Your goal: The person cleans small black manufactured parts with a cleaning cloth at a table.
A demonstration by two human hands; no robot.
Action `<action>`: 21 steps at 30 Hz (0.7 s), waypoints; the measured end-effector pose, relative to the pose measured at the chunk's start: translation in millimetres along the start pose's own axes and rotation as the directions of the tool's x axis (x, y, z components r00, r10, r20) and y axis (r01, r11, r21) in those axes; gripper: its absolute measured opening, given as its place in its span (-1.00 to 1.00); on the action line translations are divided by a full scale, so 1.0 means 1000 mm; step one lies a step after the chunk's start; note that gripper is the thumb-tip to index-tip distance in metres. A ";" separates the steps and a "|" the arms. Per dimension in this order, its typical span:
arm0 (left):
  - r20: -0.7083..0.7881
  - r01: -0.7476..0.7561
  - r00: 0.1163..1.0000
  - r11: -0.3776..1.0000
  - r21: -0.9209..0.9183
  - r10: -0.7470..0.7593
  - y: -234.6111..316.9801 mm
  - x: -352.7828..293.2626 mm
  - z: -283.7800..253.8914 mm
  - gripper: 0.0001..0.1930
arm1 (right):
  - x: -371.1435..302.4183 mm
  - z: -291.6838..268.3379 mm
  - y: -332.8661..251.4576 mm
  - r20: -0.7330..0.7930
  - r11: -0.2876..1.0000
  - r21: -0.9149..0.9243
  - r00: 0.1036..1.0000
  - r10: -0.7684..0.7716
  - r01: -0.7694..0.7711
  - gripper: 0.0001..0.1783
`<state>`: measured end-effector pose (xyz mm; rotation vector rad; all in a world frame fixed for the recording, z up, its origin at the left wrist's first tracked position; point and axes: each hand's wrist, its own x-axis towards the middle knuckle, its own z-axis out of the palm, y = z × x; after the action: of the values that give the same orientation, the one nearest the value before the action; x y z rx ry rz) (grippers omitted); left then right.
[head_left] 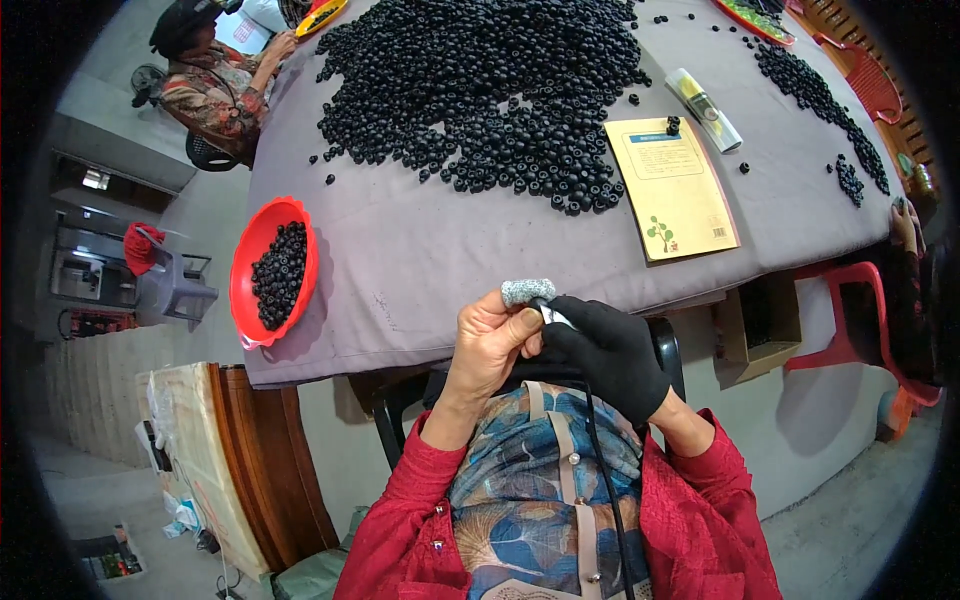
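The bare left hand [490, 340] and the black-gloved right hand [605, 350] meet at the near edge of the bench [420, 250]. Both close together on a small metal tool [553, 314]. The left thumb wears a grey cover [527, 291]. Black beads [480, 90] lie far on the bench, and a red bowl [248, 262] stands to the left.

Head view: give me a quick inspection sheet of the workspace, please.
Surface: table under a grey cloth.
Job's things: large heap of black beads; red bowl at the table edge holding more beads; a black cord hanging from the hands.
Clutter: yellow booklet, wrapped tube.
Grippers: left hand bare with a grey thumb cover; right hand in a black glove; both pinch a small metal tool.
Cables: nothing seen.
Surroundings: another person seated, red chair, grey stool.
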<state>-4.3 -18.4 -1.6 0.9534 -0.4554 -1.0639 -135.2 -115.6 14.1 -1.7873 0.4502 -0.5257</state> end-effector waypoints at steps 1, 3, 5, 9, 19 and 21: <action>-0.002 0.002 1.000 1.000 0.006 -0.002 0.000 0.000 0.000 -0.81 | 0.000 0.001 0.001 0.002 0.999 0.048 1.000 0.020 -0.020 -0.66; -0.003 0.005 1.000 1.000 0.012 -0.005 0.000 0.000 0.000 -0.81 | 0.000 0.001 0.001 0.005 0.995 0.095 0.999 0.040 -0.040 -0.66; 0.003 -0.005 1.000 1.000 0.007 0.005 -0.001 0.000 -0.001 -0.81 | 0.001 0.000 -0.001 0.035 0.995 0.080 0.998 0.059 -0.061 -0.67; -0.002 -0.007 1.000 1.000 0.005 0.007 -0.001 -0.001 -0.001 -0.81 | 0.002 -0.001 0.000 0.052 0.994 0.097 0.998 0.035 -0.040 -0.68; -0.028 -0.004 1.000 0.996 0.091 0.006 -0.002 -0.002 -0.002 -0.82 | 0.002 0.003 0.000 0.032 0.984 0.157 0.996 0.079 -0.083 -0.71; -0.030 -0.005 1.000 0.995 0.099 0.008 -0.002 -0.002 -0.003 -0.82 | 0.003 0.003 -0.001 0.036 0.980 0.175 0.995 0.093 -0.098 -0.71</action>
<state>-4.2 -16.0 -5.0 1.0538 -0.4889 -1.0274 -131.0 -114.3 14.2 -1.5933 0.4539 -0.4584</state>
